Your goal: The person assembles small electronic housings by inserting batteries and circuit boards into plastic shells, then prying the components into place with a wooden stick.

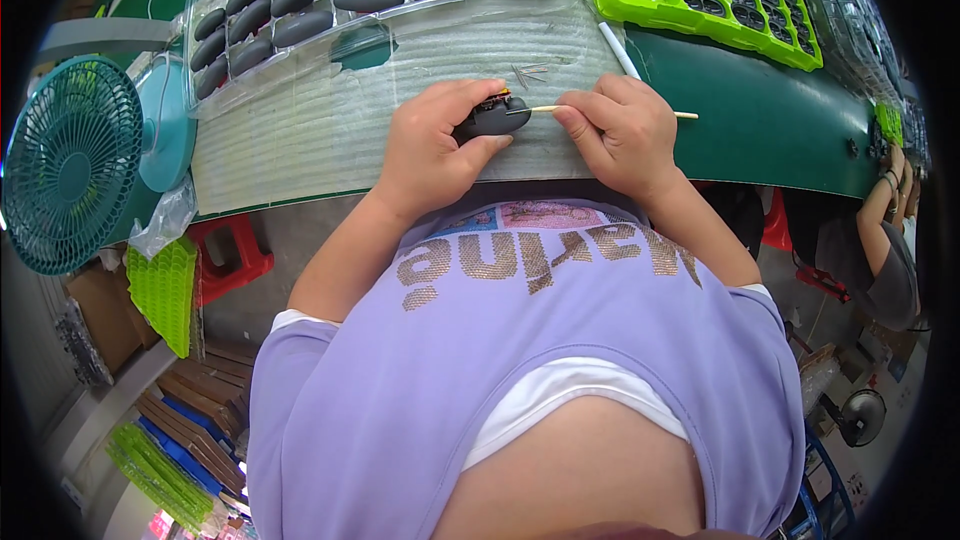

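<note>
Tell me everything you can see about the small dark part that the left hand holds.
The dark part is a small, rounded, smooth dark grey shell, seemingly plastic, like the ones in the clear tray. Something orange and yellow shows at its top edge. The left hand grips it above the white foam sheet. A thin wooden stick, held by the right hand, touches it.

Green counter (760,120) spans the upper frame. Teal fan (70,165) stands at its left end, red stool (232,258) just below the counter edge. Grey floor (270,240) beneath the counter.
</note>
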A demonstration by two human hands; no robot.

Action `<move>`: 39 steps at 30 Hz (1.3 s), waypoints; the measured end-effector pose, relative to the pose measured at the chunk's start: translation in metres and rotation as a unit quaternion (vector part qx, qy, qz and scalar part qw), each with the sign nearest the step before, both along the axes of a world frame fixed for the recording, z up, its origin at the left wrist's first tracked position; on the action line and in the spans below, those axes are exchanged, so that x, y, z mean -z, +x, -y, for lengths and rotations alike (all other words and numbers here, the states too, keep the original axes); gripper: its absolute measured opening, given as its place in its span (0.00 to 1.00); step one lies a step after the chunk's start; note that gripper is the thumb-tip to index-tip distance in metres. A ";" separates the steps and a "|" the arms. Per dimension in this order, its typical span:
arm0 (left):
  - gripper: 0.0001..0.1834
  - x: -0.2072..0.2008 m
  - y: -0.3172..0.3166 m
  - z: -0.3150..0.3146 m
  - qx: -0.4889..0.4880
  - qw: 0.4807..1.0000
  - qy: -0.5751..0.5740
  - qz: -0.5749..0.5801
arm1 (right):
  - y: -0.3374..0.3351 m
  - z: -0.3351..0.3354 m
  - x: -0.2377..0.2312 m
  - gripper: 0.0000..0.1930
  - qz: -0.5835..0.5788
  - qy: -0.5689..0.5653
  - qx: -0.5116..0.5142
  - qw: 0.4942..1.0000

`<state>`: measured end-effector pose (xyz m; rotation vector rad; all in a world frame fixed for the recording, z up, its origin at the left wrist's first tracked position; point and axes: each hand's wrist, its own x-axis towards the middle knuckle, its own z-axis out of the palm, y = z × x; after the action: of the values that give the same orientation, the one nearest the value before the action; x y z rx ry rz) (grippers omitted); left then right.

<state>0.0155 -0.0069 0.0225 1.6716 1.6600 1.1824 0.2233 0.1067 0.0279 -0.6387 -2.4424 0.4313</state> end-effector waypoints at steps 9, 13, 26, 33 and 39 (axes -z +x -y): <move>0.26 -0.002 0.000 0.000 0.001 1.000 -0.004 -0.001 | 0.000 0.000 0.002 0.07 -0.002 -0.003 0.003 1.000; 0.26 -0.002 0.000 -0.001 0.004 1.000 -0.002 -0.002 | 0.000 -0.001 0.002 0.07 0.003 0.002 0.009 1.000; 0.24 -0.002 0.004 -0.002 -0.001 0.999 0.035 -0.021 | -0.003 -0.004 -0.008 0.09 0.032 0.038 -0.016 0.999; 0.24 -0.001 0.005 -0.002 0.001 0.999 0.048 -0.026 | -0.013 0.004 -0.012 0.08 0.059 0.025 -0.031 0.997; 0.24 -0.001 0.006 -0.002 -0.002 0.998 0.053 -0.039 | -0.018 0.009 -0.017 0.11 0.102 0.023 -0.022 0.994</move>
<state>0.0216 -0.0049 0.0230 1.8011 1.6752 1.2404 0.2048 0.0973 0.0451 -0.6370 -2.6568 0.3398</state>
